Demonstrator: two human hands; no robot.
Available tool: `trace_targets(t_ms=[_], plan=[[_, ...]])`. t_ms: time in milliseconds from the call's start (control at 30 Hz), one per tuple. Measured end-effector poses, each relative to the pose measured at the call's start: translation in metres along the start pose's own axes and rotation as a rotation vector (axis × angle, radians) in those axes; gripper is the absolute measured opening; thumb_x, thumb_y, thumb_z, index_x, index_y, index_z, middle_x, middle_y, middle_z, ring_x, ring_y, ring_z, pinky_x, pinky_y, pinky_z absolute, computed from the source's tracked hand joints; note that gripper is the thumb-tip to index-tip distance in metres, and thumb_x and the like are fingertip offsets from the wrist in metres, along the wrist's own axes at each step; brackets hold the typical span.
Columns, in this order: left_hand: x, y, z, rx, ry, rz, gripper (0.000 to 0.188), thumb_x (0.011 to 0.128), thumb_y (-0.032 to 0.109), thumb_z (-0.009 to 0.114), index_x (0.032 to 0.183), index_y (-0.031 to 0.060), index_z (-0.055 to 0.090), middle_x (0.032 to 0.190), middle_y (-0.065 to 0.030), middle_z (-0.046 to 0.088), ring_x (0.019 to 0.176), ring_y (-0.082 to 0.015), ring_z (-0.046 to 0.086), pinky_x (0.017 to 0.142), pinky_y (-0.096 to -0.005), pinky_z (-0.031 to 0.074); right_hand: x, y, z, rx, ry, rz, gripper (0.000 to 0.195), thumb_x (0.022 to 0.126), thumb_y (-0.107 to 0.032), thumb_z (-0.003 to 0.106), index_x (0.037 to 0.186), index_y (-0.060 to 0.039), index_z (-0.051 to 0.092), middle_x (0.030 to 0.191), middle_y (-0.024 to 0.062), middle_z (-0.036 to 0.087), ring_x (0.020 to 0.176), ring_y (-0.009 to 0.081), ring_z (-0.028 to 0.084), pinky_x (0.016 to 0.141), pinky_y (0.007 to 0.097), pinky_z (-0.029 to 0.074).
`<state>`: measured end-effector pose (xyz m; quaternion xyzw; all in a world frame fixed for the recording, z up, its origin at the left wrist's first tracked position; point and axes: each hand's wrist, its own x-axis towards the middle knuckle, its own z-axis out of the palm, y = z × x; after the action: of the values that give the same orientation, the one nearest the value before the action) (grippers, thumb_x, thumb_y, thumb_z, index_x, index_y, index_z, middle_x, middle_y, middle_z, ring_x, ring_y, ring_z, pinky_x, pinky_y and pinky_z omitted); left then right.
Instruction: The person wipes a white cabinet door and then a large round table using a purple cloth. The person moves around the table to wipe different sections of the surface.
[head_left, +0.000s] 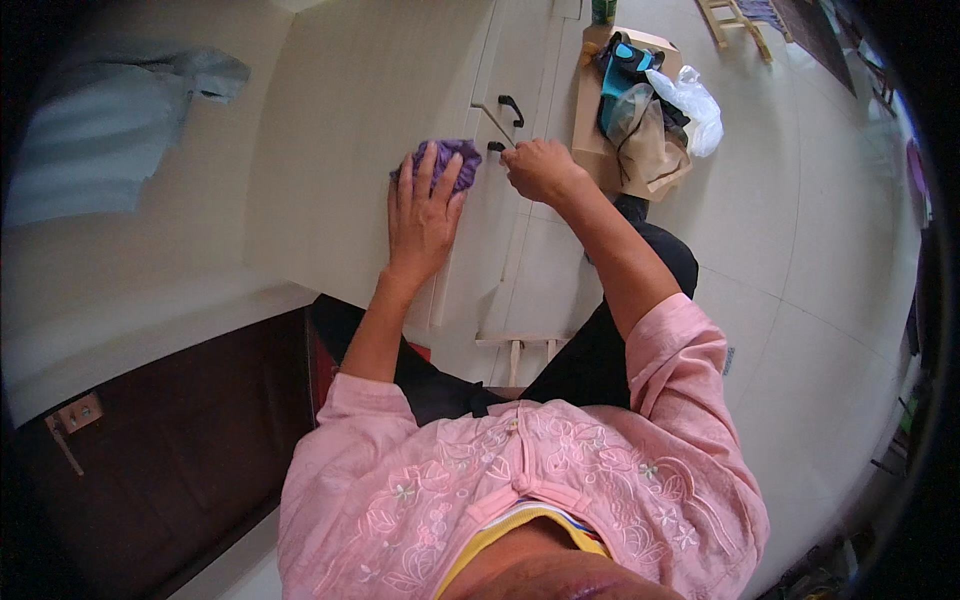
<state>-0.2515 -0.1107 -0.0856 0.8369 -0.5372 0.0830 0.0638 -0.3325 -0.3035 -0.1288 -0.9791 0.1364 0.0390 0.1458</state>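
Observation:
My left hand lies over a crumpled purple cloth, fingers spread, pressing it on the pale top of a low cabinet near its front edge. To the right, my right hand has its fingers closed on the end of a thin pale strip. The strip looks like the top edge of a cabinet door standing ajar; the hand hides its end. Two black handles are close by: one handle is just beyond the hand, the other handle beside its fingertips.
An open cardboard box on the tiled floor holds bags and a white plastic bag. Grey cloth hangs at the left. A dark wooden door is at lower left. Between my legs shows a wooden frame.

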Motion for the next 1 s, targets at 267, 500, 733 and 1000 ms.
trace_targets(t_ms=[267,500,733,1000], plan=[[0.099,-0.018,0.026,0.012,0.081,-0.002,0.047,0.098,0.037,0.044,0.143,0.0230,0.038,0.150,-0.0102,0.032,0.135,-0.0371,0.031,0.110,-0.0549,0.024,0.003,-0.002,0.000,-0.058,-0.077,0.023,0.019,0.089,-0.017,0.053,0.100,-0.0128,0.068,0.093,0.0074,0.070,0.089,0.0273,0.067,0.072,0.0401,0.050],[0.201,-0.032,0.042,-0.005,0.072,-0.053,0.047,0.098,0.041,0.041,0.143,0.0266,0.038,0.151,-0.0106,0.031,0.135,-0.0376,0.030,0.109,-0.0568,0.024,0.003,-0.016,-0.004,-0.102,-0.105,0.016,0.019,0.090,-0.017,0.052,0.102,-0.0147,0.067,0.093,0.0064,0.068,0.090,0.0245,0.066,0.069,0.0383,0.047],[0.284,-0.041,0.067,0.064,0.083,-0.073,0.045,0.097,0.044,0.039,0.141,0.0309,0.040,0.151,-0.0093,0.029,0.135,-0.0365,0.028,0.109,-0.0588,0.021,0.001,-0.023,-0.001,-0.111,-0.048,0.004,0.016,0.086,-0.018,0.057,0.098,-0.0150,0.067,0.091,0.0030,0.067,0.090,0.0214,0.064,0.072,0.0373,0.043],[0.352,-0.027,0.063,0.026,0.010,-0.149,0.052,0.095,0.045,0.039,0.144,0.0270,0.035,0.149,-0.0101,0.030,0.135,-0.0333,0.030,0.106,-0.0595,0.025,0.000,-0.025,-0.014,-0.091,-0.147,0.000,0.020,0.089,-0.014,0.053,0.106,-0.0139,0.063,0.095,0.0056,0.063,0.093,0.0227,0.061,0.076,0.0353,0.044]])
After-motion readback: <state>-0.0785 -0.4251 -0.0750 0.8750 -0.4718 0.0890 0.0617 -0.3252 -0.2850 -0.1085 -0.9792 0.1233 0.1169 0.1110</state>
